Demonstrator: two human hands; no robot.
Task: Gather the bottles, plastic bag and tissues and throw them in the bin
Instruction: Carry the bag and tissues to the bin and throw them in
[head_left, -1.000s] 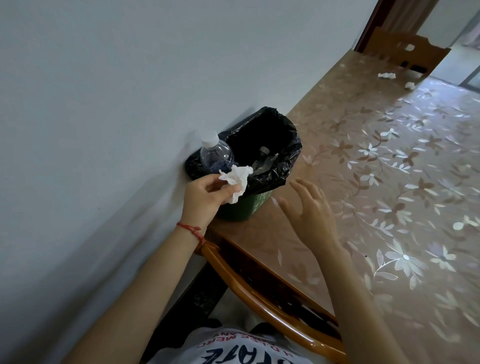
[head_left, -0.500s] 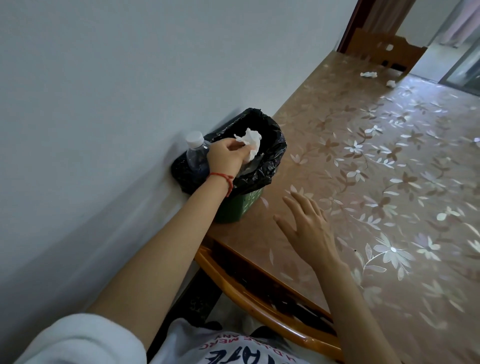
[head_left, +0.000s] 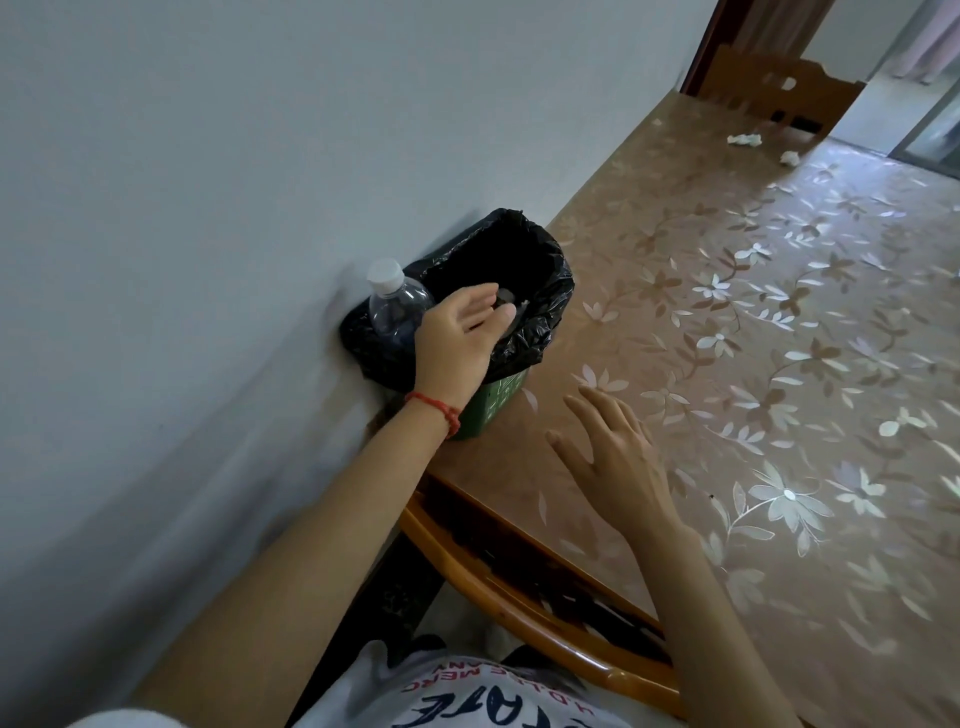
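A small green bin (head_left: 491, 402) lined with a glossy black plastic bag (head_left: 540, 317) stands at the near left corner of the floral-patterned desk (head_left: 727, 364), pressed against the pale wall (head_left: 260, 182). One clear plastic bottle (head_left: 397, 306) with a white cap pokes upright out of the bin's left side, and a pale scrap shows deep in the liner, too small to identify. The person's left hand (head_left: 457, 340), a red string bracelet (head_left: 434, 408) at the wrist, hangs over the bin's mouth with fingers loosely spread and nothing in its grasp, just right of the bottle; whether it touches the bottle cannot be told. The right hand (head_left: 615, 457) hovers low over the desk just right of the bin, palm down, fingers straight and splayed, also holding nothing. Two crumpled white tissues lie well apart from both hands at the far end of the desk: one (head_left: 744, 139) to the left, the other (head_left: 789, 157) just right of it. A wooden chair back (head_left: 769, 91) rises behind them, and the curved rail of a second wooden chair (head_left: 519, 597) runs along the desk's near edge. Count in view: one bin, one bottle, two tissues, two hands.
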